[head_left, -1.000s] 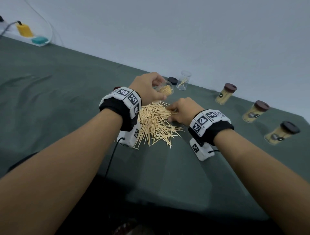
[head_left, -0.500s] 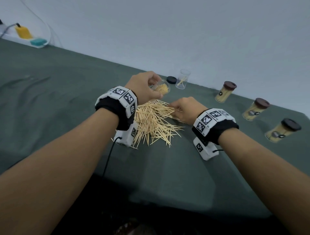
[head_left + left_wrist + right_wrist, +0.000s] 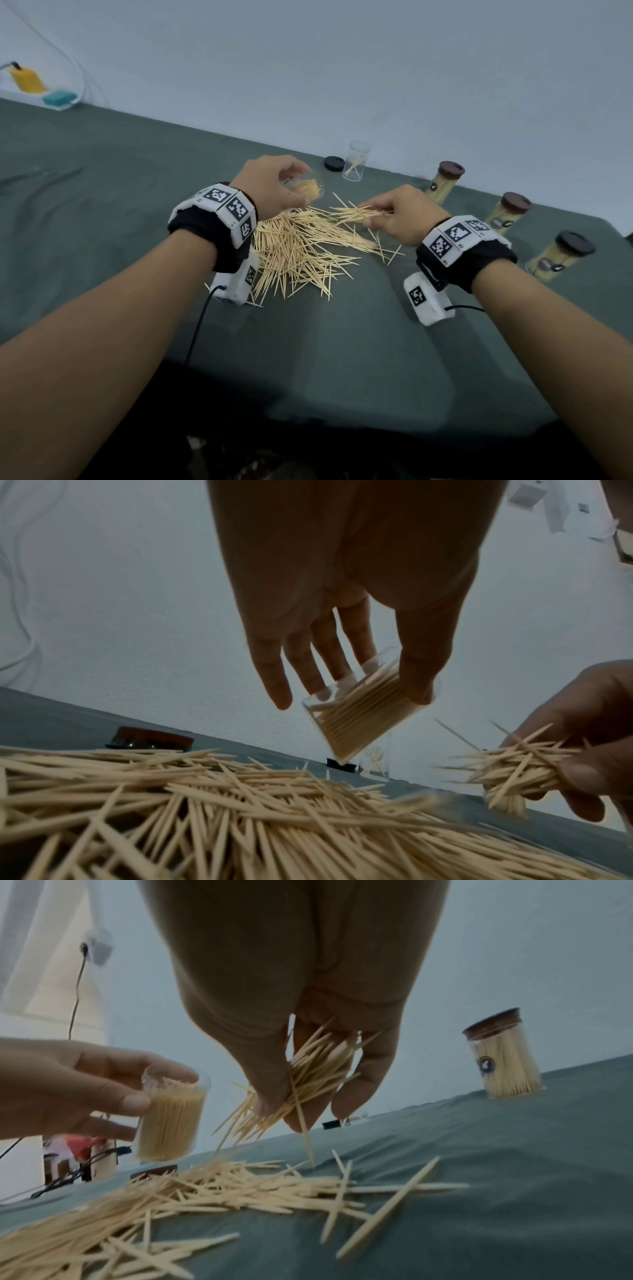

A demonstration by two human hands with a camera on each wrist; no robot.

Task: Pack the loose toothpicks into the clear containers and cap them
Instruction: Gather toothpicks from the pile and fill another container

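A heap of loose toothpicks (image 3: 301, 246) (image 3: 205, 804) (image 3: 171, 1199) lies on the green cloth between my wrists. My left hand (image 3: 274, 186) (image 3: 342, 669) (image 3: 85, 1091) holds a clear container (image 3: 306, 188) (image 3: 363, 707) (image 3: 171, 1118) tilted above the heap's far edge, well filled with toothpicks. My right hand (image 3: 394, 216) (image 3: 301, 1096) (image 3: 582, 764) pinches a bunch of toothpicks (image 3: 356, 214) (image 3: 308, 1069) (image 3: 514, 764) lifted off the cloth, just right of the container. A brown cap (image 3: 150, 738) (image 3: 154, 1173) lies beyond the heap.
A nearly empty clear container (image 3: 356, 161) stands by the wall with a black cap (image 3: 334, 163) beside it. Three capped, filled containers (image 3: 445, 181) (image 3: 508, 212) (image 3: 561, 255) line the right rear. A yellow object (image 3: 25, 78) and teal one (image 3: 58, 97) sit far left.
My right hand has risen off the heap with a bunch of toothpicks and shifted right. A few picks were dragged out to the right. The left hand still holds the container.
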